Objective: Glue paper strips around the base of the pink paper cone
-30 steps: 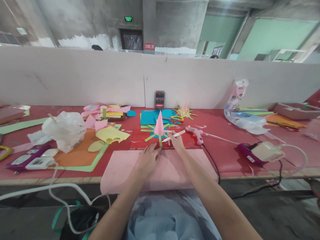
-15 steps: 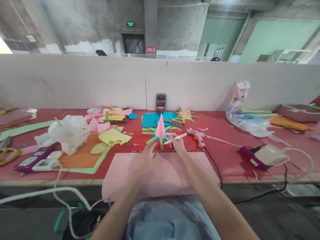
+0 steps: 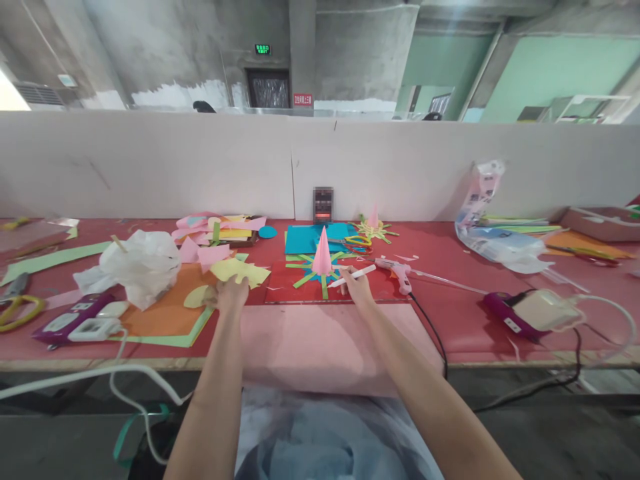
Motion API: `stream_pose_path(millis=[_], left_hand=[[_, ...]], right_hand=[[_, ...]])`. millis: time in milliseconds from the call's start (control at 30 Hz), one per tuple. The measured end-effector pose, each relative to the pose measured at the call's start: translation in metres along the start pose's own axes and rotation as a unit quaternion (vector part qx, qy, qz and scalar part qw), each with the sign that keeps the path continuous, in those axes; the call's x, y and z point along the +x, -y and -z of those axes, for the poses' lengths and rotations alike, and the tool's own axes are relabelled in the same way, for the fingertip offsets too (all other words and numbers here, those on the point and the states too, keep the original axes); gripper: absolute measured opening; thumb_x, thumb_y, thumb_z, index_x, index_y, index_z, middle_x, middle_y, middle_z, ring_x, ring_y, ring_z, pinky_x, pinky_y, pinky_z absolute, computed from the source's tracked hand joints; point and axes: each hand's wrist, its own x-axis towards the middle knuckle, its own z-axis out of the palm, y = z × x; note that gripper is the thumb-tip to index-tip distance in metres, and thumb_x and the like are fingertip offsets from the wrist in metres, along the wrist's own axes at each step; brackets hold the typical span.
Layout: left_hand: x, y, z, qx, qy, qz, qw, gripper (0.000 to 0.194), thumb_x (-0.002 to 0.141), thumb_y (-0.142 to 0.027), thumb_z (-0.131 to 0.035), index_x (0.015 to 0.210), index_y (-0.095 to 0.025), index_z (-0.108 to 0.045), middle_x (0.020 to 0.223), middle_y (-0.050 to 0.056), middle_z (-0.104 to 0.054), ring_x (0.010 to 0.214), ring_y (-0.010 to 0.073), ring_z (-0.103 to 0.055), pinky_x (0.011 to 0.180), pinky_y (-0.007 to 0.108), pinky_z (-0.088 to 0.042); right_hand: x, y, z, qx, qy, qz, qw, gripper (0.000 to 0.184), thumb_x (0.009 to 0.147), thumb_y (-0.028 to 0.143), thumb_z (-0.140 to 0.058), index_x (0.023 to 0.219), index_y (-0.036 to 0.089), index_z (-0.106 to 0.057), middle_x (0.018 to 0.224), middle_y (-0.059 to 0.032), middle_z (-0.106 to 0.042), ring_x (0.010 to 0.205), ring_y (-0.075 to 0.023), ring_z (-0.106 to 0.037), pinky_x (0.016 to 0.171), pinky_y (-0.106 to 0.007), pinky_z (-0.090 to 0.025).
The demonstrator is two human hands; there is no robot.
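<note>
My left hand (image 3: 231,293) is closed on the near edge of a cut piece of yellow paper (image 3: 243,270); its fingertips are partly hidden. Beside it lies a yellow paper oval (image 3: 196,297). In my right hand (image 3: 358,287) a white pen (image 3: 364,271) is held at a slant, its tip pointing left. Just left of that hand a pink paper cone (image 3: 323,253) stands upright on a blue paper piece with green strips (image 3: 303,281) spreading outward. These rest on a red board (image 3: 283,288).
A pink glue gun (image 3: 401,275) lies right of the board. Behind are blue sheets (image 3: 300,239), scissors (image 3: 359,243) and a second cone piece (image 3: 374,223). Left are crumpled white plastic (image 3: 143,267), an orange sheet (image 3: 165,313) and a purple power strip (image 3: 75,320). A pink pad (image 3: 325,340) lies in front.
My left hand has left the front of the board and moved left to the yellow paper, which has shifted slightly right. My right hand stays in place with the pen.
</note>
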Motion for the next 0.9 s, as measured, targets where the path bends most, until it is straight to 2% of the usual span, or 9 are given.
stream_pose_path(millis=[67, 200, 267, 367, 467, 567, 667, 800, 900], left_hand=[[-0.007, -0.006, -0.003, -0.039, -0.032, 0.028, 0.998, 0.045, 0.089, -0.035, -0.036, 0.122, -0.012, -0.056, 0.131, 0.021, -0.048, 0.131, 0.0377, -0.034, 0.1, 0.055, -0.034], [-0.018, -0.033, 0.003, -0.169, -0.088, -0.158, 0.969, 0.04, 0.087, -0.022, -0.039, 0.12, -0.013, -0.059, 0.114, 0.015, -0.06, 0.108, 0.0261, -0.056, 0.097, 0.039, -0.042], [-0.017, -0.054, 0.006, -0.236, -0.101, -0.211, 0.943, 0.039, 0.087, -0.024, -0.041, 0.121, -0.016, -0.059, 0.111, 0.012, -0.061, 0.098, 0.0232, -0.06, 0.094, 0.037, -0.045], [-0.004, -0.085, 0.001, -0.331, -0.097, -0.213, 0.914, 0.042, 0.086, -0.025, -0.046, 0.126, -0.016, -0.055, 0.125, 0.013, -0.055, 0.1, 0.0214, -0.06, 0.097, 0.036, -0.044], [0.014, -0.104, -0.019, -0.414, -0.046, -0.161, 0.895, 0.052, 0.086, -0.027, -0.05, 0.136, -0.017, -0.043, 0.141, 0.012, -0.042, 0.118, 0.0219, -0.053, 0.102, 0.034, -0.04], [0.022, -0.1, -0.043, -0.432, 0.018, -0.1, 0.896, 0.065, 0.086, -0.026, -0.051, 0.145, -0.017, -0.025, 0.147, 0.012, -0.035, 0.132, 0.0219, -0.039, 0.105, 0.033, -0.037], [0.015, -0.086, -0.059, -0.405, 0.028, -0.076, 0.911, 0.059, 0.086, -0.023, -0.05, 0.141, -0.018, -0.032, 0.129, 0.013, -0.056, 0.118, 0.0237, -0.054, 0.102, 0.039, -0.039], [-0.002, -0.083, -0.063, -0.365, -0.041, -0.165, 0.915, 0.039, 0.088, -0.025, -0.044, 0.127, -0.019, -0.05, 0.105, 0.008, -0.067, 0.1, 0.022, -0.062, 0.093, 0.038, -0.045], [-0.01, -0.09, -0.066, -0.323, -0.04, -0.227, 0.918, 0.027, 0.087, -0.021, -0.043, 0.107, -0.017, -0.06, 0.103, 0.009, -0.066, 0.099, 0.0213, -0.061, 0.091, 0.036, -0.047]], right_hand=[[0.0, 0.0, 0.0, 0.003, 0.0, -0.001, 1.0, 0.03, 0.073, 0.046, -0.057, 0.061, 0.021, -0.045, 0.033, 0.0053, -0.046, 0.033, -0.0112, -0.044, 0.04, -0.023, -0.035], [0.001, -0.001, 0.0, 0.021, -0.003, -0.003, 1.0, 0.029, 0.072, 0.046, -0.058, 0.061, 0.022, -0.045, 0.033, 0.006, -0.045, 0.033, -0.0116, -0.043, 0.041, -0.024, -0.037], [0.002, -0.003, 0.001, 0.031, -0.004, -0.002, 1.0, 0.029, 0.072, 0.045, -0.058, 0.061, 0.022, -0.044, 0.033, 0.006, -0.046, 0.033, -0.0114, -0.042, 0.041, -0.024, -0.037], [0.004, -0.005, 0.003, 0.037, -0.011, 0.005, 0.999, 0.029, 0.073, 0.043, -0.058, 0.06, 0.022, -0.043, 0.035, 0.0055, -0.047, 0.033, -0.0108, -0.042, 0.04, -0.023, -0.033], [0.005, -0.008, 0.004, 0.04, -0.015, 0.002, 0.999, 0.028, 0.073, 0.043, -0.058, 0.06, 0.022, -0.044, 0.034, 0.0053, -0.047, 0.034, -0.0109, -0.043, 0.04, -0.023, -0.032], [0.006, -0.01, 0.004, 0.042, -0.016, -0.004, 0.999, 0.029, 0.073, 0.044, -0.058, 0.061, 0.021, -0.045, 0.034, 0.0052, -0.047, 0.033, -0.0109, -0.043, 0.041, -0.023, -0.033], [0.005, -0.008, 0.003, 0.046, -0.013, -0.002, 0.999, 0.029, 0.072, 0.045, -0.058, 0.062, 0.021, -0.047, 0.034, 0.0054, -0.047, 0.033, -0.011, -0.043, 0.041, -0.023, -0.033], [0.004, -0.005, 0.003, 0.045, -0.017, -0.001, 0.999, 0.029, 0.073, 0.045, -0.058, 0.061, 0.02, -0.048, 0.035, 0.0045, -0.048, 0.033, -0.01, -0.041, 0.039, -0.022, -0.031], [0.004, -0.004, 0.003, 0.051, -0.044, -0.001, 0.998, 0.031, 0.074, 0.047, -0.056, 0.06, 0.021, -0.048, 0.034, 0.0045, -0.046, 0.033, -0.0107, -0.041, 0.039, -0.023, -0.033]])
